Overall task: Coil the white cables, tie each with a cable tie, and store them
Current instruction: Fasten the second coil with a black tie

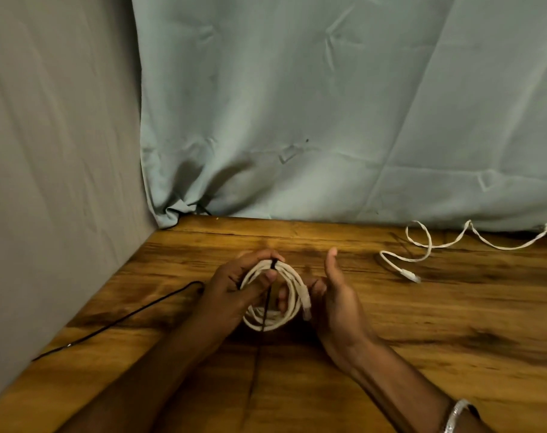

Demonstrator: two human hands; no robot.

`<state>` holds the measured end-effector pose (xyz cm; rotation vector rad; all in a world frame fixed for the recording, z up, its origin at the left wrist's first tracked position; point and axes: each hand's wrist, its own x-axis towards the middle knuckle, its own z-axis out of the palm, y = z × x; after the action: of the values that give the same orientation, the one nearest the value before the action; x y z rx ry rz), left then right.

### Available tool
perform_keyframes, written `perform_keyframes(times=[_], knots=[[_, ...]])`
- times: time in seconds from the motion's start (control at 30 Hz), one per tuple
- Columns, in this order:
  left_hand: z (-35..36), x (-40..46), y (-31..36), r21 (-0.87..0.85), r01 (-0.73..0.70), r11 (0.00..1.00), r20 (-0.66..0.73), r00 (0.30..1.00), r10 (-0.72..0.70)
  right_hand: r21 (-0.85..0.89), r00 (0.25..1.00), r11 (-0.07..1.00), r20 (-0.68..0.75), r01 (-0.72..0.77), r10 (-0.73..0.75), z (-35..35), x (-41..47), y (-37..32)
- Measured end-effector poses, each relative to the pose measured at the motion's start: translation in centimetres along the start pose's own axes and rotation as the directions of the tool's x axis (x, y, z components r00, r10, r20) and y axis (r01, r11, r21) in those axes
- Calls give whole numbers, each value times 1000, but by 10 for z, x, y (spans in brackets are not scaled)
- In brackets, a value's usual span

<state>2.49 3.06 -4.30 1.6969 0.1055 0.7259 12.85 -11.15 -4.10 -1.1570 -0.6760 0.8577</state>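
Lower centre of frame: left hand (231, 292) pinching white cable coil (275, 295) at black cable tie (273, 264); right hand (334, 295) lying open alongside. Coil looking light, springy; best gripping at tie.

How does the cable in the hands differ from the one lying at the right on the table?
The held cable is wound into a round coil; the loose cable lies uncoiled in wavy bends. The held cable has a black tie around its top; the loose cable has none. The left hand grips the held cable, with the right hand beside it; the loose cable rests untouched on the table. Both are white, each with a connector end.
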Motion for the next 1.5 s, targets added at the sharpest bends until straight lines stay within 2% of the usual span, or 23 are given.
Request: perform_keyframes(times=[0.07, 0.13, 0.27, 0.37, 0.6, 0.73, 0.87, 1.23, 1.37, 1.5], knots=[[5, -2, -2, 18, -3, 1000, 49, 999, 3, -74, 999, 997, -27, -27, 25, 2, 2, 2], [7, -1, -2, 14, -4, 1000, 36, 999, 3, -98, 998, 995, -51, -30, 25, 5, 3, 5], [2, 0, -1, 283, -139, 949, -22, 988, 151, -121, 997, 993, -71, 3, -12, 6, 5, 7], [3, -1, 2, 346, -211, 914, -19, 973, 231, -143, 996, 987, -54, 69, -77, 8, 4, 4], [12, -9, 5, 398, -255, 881, 133, 967, 219, 54, 980, 991, -160, 125, -115, -1, 6, -5], [15, -7, 6, 400, -214, 891, 105, 977, 188, -95, 930, 973, -287, 210, -228, -9, 7, -5], [18, -8, 5, 351, -209, 913, 133, 976, 172, -269, 875, 915, -305, 299, -376, -7, 8, -4], [26, -14, 9, 159, -130, 979, 96, 989, 116, -357, 863, 889, -307, 286, -401, -17, 13, -1], [25, -11, 2, 336, -156, 929, 105, 986, 128, -422, 828, 844, -301, 330, -474, -14, 10, -2], [26, -4, -4, 422, -202, 884, 83, 979, 184, -519, 766, 761, -277, 389, -580, -14, 8, -5]])
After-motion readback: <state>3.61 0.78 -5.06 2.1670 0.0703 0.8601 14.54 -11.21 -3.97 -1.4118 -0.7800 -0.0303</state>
